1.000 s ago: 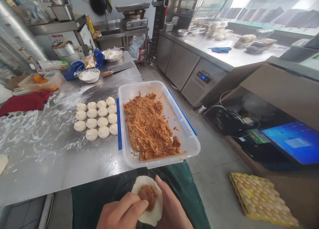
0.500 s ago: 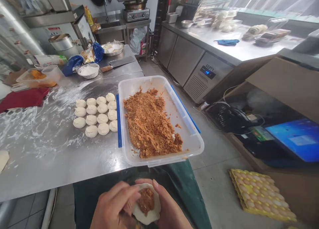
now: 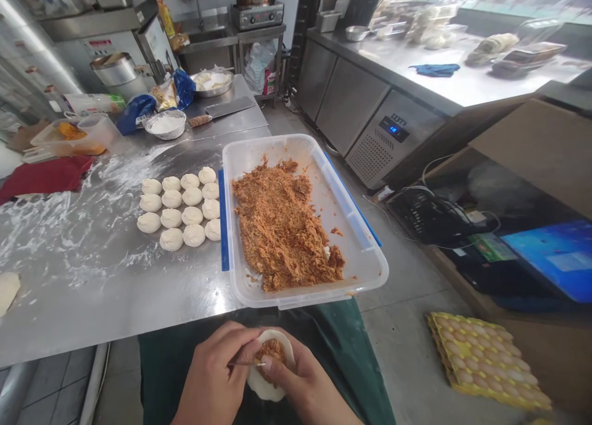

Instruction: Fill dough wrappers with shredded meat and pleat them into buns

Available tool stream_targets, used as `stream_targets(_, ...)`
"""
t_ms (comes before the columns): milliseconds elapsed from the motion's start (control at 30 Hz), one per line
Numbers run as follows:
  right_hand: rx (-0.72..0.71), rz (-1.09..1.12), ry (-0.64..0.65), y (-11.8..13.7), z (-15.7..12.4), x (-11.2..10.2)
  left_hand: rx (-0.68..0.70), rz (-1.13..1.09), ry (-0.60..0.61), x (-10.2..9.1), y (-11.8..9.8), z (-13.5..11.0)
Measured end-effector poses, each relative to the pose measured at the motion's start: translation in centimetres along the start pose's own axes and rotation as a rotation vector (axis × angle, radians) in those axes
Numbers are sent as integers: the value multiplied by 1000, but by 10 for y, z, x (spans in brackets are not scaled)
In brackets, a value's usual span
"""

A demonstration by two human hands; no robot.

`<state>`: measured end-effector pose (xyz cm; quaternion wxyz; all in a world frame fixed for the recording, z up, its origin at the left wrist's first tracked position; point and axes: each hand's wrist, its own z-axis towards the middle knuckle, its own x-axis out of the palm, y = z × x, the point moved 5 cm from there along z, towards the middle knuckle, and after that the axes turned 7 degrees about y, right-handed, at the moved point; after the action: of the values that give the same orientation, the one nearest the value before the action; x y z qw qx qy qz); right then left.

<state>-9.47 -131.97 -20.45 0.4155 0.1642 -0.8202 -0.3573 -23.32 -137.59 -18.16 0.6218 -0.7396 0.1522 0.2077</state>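
Note:
Low in front of the green apron (image 3: 342, 351), a round dough wrapper (image 3: 264, 389) with brown filling in its middle rests in my right hand (image 3: 308, 375). My right fingers curl behind the wrapper and the thumb lies over the filling. My left hand (image 3: 219, 363) is closed at the wrapper's left edge. A thin stick-like tool (image 3: 247, 363) pokes out of its fingers across the filling; the rest of the tool is hidden. Just beyond my hands, a clear plastic tub (image 3: 356, 271) holds a heap of brown filling (image 3: 282, 227).
Rows of filled buns (image 3: 192, 197) sit left of the tub on the floured steel table (image 3: 92, 289). A loose wrapper (image 3: 8, 292) lies at the left edge. Further back are a cleaver (image 3: 226, 109) and a flour bowl (image 3: 165, 124). Egg trays (image 3: 485, 360) stand on the floor at right.
My left hand has closed in against the wrapper, and the thin tool now shows. My right thumb has moved over the filling. The view has shifted slightly.

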Motion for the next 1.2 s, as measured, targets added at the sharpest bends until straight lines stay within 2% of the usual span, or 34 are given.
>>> stream_targets(233,-50,-146,40,12,-1,2,74,76,-5,0,-2,-2)
stream_targets(467,9,-157,-3,8,-1,-1,228,273,-36,-3,-19,-2)
stream_targets(600,-18,-286,20,14,-1,-1,288,411,27,0,-22,-1)
stream_targets(767,40,-418,20,19,-1,-2,257,433,113,3,-19,-2)
stream_targets(900,-7,-551,48,25,0,0,261,500,205,8,-19,-1)
stream_targets(1067,63,-625,12,23,2,-7,263,527,197,9,-18,0)
stream_targets(1200,63,-759,76,25,4,-8,332,602,199,12,-20,-1)
